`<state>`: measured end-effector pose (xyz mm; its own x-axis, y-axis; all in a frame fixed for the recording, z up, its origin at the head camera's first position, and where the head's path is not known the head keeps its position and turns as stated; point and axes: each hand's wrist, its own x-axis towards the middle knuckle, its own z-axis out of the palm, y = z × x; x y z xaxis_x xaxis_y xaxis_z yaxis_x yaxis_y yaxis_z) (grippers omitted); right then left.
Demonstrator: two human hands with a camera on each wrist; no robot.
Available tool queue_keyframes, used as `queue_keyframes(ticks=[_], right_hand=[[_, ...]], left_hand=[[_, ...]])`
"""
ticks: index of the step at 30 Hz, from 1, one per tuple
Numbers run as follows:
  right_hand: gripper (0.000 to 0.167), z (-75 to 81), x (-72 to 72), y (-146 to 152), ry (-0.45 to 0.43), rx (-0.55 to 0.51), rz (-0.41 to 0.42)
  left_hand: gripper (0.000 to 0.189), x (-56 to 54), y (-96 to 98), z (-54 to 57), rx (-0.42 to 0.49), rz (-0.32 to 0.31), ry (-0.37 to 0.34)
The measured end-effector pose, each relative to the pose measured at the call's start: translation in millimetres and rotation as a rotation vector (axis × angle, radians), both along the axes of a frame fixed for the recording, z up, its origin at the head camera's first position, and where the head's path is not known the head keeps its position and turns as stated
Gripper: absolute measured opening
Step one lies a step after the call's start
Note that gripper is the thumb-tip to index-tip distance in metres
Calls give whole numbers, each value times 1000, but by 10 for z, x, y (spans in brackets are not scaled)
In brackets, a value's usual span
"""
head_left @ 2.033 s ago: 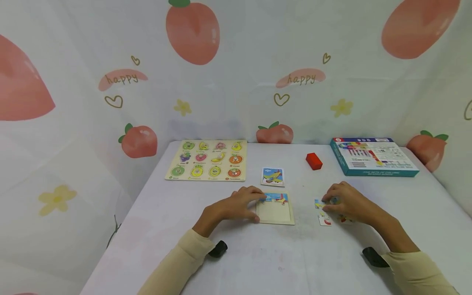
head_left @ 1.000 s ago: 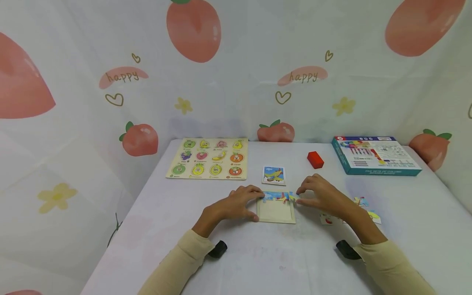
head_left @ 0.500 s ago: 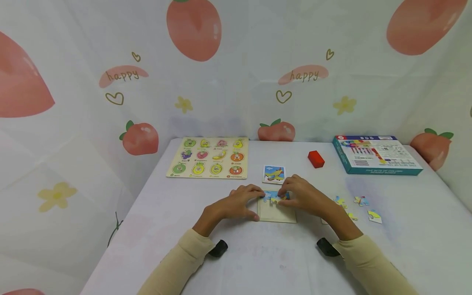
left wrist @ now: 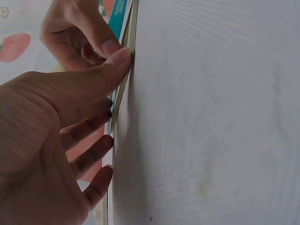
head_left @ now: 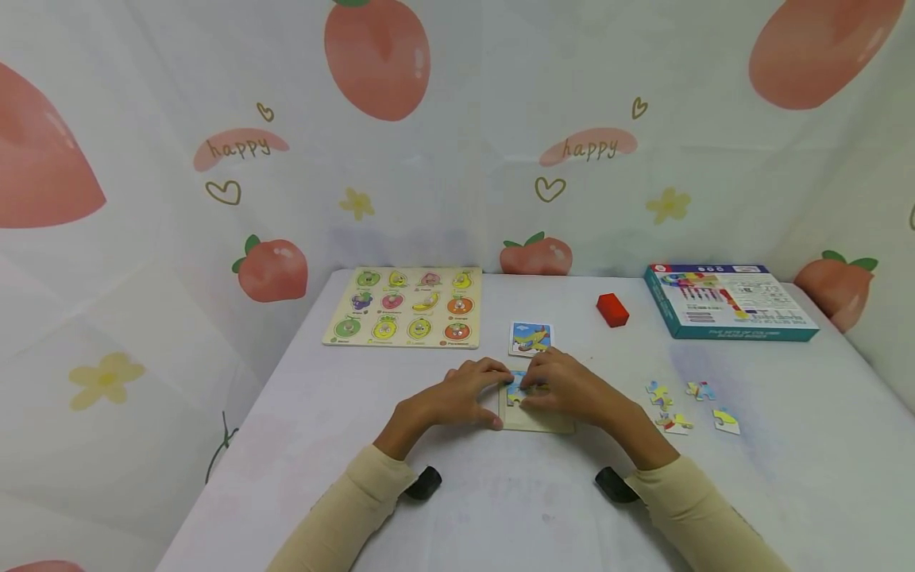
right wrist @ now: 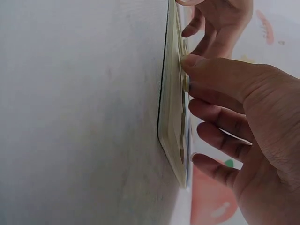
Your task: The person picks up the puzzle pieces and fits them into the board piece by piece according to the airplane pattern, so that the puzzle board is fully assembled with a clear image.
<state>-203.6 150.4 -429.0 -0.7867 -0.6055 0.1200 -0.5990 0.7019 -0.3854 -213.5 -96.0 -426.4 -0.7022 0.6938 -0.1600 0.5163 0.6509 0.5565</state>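
A small wooden puzzle tray lies flat on the table with blue picture pieces along its far side. My left hand holds the tray by its left side, thumb near the front corner and fingers near the far corner. Over the tray, my right hand pinches a blue and yellow puzzle piece at the upper left, under the blue row. In the right wrist view the right hand's thumb is at the pieces just above the tray's surface. The right hand hides part of the far row.
Several loose puzzle pieces lie right of the tray. Behind it is an airplane picture card. Farther back are a fruit board, a red block and a teal-edged box. A printed curtain hangs behind.
My right hand has gone from the loose pieces on the right to the tray with a puzzle piece, then slid left along the blue row. The left hand has stayed at the tray's left side.
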Motion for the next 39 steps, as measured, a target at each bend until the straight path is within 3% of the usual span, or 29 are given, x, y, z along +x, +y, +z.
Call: queue_keyframes(ticks=[5,18,30,39], right_hand=[[22,3,0,-37,4,19,-4],[26,13,-21,-47,-86,16,-21],[24,19,-3,-101,-53,50,-55],[19,55,21,-99,-101,38,-55]], left_hand=[[74,-4,3,-3,-6,2,0],[74,4,0,8,-5,2,-7],[74,9,0,18,-10,-3,-1],[74,4,7,22,-16,-12,6]])
